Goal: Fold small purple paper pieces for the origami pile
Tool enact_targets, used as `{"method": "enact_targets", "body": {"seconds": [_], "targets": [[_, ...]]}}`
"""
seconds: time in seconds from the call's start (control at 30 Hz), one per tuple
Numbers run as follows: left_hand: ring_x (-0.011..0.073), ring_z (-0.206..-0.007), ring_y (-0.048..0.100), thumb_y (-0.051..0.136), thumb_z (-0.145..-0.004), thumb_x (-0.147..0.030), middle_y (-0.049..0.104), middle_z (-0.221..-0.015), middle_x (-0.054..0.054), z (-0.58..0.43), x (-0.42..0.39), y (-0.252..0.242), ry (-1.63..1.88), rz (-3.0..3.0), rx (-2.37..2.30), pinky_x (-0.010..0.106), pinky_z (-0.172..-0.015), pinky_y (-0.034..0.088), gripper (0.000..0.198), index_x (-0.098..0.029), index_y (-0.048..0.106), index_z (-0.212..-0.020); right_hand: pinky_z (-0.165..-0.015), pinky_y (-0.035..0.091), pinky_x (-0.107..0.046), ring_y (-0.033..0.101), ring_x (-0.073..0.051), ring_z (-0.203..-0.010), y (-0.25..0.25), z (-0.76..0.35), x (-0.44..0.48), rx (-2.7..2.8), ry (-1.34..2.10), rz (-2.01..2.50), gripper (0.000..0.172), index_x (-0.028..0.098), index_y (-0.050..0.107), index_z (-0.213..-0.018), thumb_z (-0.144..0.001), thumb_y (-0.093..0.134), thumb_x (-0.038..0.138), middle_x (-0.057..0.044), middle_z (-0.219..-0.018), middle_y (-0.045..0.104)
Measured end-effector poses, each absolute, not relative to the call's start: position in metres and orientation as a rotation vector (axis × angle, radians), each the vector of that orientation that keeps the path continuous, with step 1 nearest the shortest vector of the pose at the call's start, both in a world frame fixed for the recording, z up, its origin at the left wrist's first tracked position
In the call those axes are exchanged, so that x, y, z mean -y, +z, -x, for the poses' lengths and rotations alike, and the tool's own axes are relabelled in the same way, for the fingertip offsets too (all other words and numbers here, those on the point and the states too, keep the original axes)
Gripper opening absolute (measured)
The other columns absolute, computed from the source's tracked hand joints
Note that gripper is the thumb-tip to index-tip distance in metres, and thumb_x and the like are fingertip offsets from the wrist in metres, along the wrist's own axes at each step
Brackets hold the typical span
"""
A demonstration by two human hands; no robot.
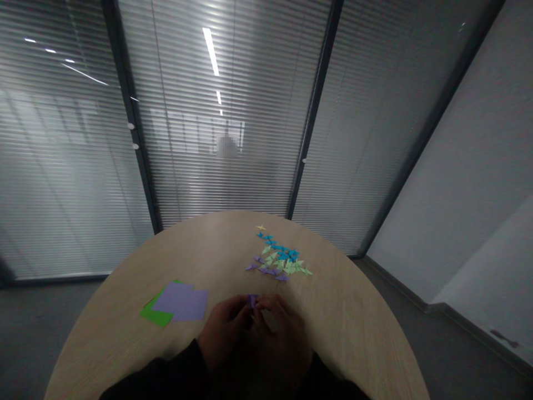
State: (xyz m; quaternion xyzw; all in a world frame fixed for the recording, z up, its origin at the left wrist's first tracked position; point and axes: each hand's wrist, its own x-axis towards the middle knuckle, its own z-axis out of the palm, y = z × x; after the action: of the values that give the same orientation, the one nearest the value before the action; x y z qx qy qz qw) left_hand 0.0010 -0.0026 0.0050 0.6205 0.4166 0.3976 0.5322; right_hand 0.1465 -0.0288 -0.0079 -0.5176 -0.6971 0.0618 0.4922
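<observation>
Close to me over the wooden table, my left hand (227,328) and my right hand (285,333) meet around a small folded piece of purple paper (252,300). Fingers of both hands pinch it from either side, and much of it is hidden by them. Beyond my hands lie several small folded paper shapes with pointed tips: purple ones (275,271) nearest, pale green ones (291,266), blue ones (287,254), and a yellow one (260,227) farthest away. Left of my left hand, flat purple paper sheets (179,300) overlap green paper (158,316).
The round wooden table (353,333) curves away in front of me. Behind it stand glass panels with blinds (225,183) and dark frames. A pale wall (458,194) rises on the right, and grey floor (41,316) shows beside the table.
</observation>
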Motion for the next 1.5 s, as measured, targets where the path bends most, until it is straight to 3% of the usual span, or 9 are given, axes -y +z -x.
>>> {"method": "enact_targets", "body": {"seconds": [0.3, 0.5, 0.63, 0.83, 0.97, 1.23, 1.5], "targets": [[0.0245, -0.082, 0.069, 0.055, -0.085, -0.039, 0.077, -0.086, 0.009, -0.003, 0.002, 0.002, 0.995, -1.585, -1.114, 0.032, -0.074, 0.051, 0.032, -0.015, 0.074, -0.093, -0.07, 0.05, -0.033, 0.065, -0.024, -0.079, -0.013, -0.136, 0.024, 1.651, -0.087, 1.411, 0.016, 0.025, 0.062, -0.093, -0.08, 0.057, 0.02, -0.005, -0.087, 0.068], [0.0247, -0.08, 0.07, 0.05, -0.089, -0.043, 0.077, -0.087, 0.01, -0.005, 0.004, 0.005, 0.945, -1.672, -1.185, 0.031, -0.071, 0.05, 0.038, -0.014, 0.073, -0.098, -0.066, 0.051, -0.03, 0.066, -0.021, -0.075, -0.007, -0.139, 0.023, 1.516, 0.146, 1.439, 0.013, 0.024, 0.064, -0.093, -0.081, 0.058, 0.02, -0.004, -0.086, 0.071], [0.0252, -0.086, 0.07, 0.05, -0.089, -0.036, 0.078, -0.094, 0.011, -0.005, 0.006, 0.007, 0.958, -1.755, -1.214, 0.03, -0.075, 0.049, 0.032, -0.015, 0.073, -0.096, -0.069, 0.054, -0.03, 0.068, -0.02, -0.075, -0.007, -0.146, 0.021, 1.621, 0.332, 1.349, 0.013, 0.022, 0.065, -0.088, -0.081, 0.056, 0.015, -0.003, -0.082, 0.07], [0.0243, -0.078, 0.07, 0.051, -0.087, -0.03, 0.078, -0.087, 0.009, -0.004, 0.008, 0.009, 0.899, -1.858, -1.239, 0.029, -0.069, 0.047, 0.028, -0.016, 0.074, -0.095, -0.068, 0.057, -0.028, 0.07, -0.019, -0.074, -0.004, -0.154, 0.021, 1.592, 0.537, 1.3, 0.014, 0.02, 0.065, -0.091, -0.08, 0.058, 0.015, -0.003, -0.082, 0.071], [0.025, -0.079, 0.07, 0.049, -0.088, -0.028, 0.078, -0.087, 0.01, -0.004, 0.007, 0.005, 0.876, -1.911, -1.238, 0.03, -0.069, 0.046, 0.028, -0.015, 0.073, -0.094, -0.065, 0.057, -0.029, 0.07, -0.02, -0.072, -0.001, -0.154, 0.022, 1.598, 0.494, 1.309, 0.011, 0.019, 0.065, -0.089, -0.082, 0.056, 0.019, -0.005, -0.081, 0.072], [0.0256, -0.08, 0.07, 0.05, -0.087, -0.027, 0.078, -0.088, 0.011, -0.004, 0.008, 0.008, 0.852, -1.894, -1.258, 0.03, -0.069, 0.046, 0.027, -0.015, 0.073, -0.094, -0.068, 0.056, -0.029, 0.069, -0.02, -0.074, -0.005, -0.151, 0.022, 1.617, 0.334, 1.335, 0.02, 0.02, 0.066, -0.088, -0.075, 0.054, 0.01, -0.004, -0.082, 0.071], [0.0242, -0.08, 0.069, 0.05, -0.087, -0.035, 0.078, -0.087, 0.008, -0.002, 0.006, 0.009, 0.903, -1.803, -1.248, 0.03, -0.07, 0.047, 0.029, -0.017, 0.072, -0.093, -0.068, 0.059, -0.03, 0.072, -0.021, -0.073, -0.007, -0.15, 0.024, 1.515, 0.444, 1.316, 0.019, 0.021, 0.067, -0.095, -0.079, 0.058, 0.017, -0.005, -0.084, 0.074]]}}
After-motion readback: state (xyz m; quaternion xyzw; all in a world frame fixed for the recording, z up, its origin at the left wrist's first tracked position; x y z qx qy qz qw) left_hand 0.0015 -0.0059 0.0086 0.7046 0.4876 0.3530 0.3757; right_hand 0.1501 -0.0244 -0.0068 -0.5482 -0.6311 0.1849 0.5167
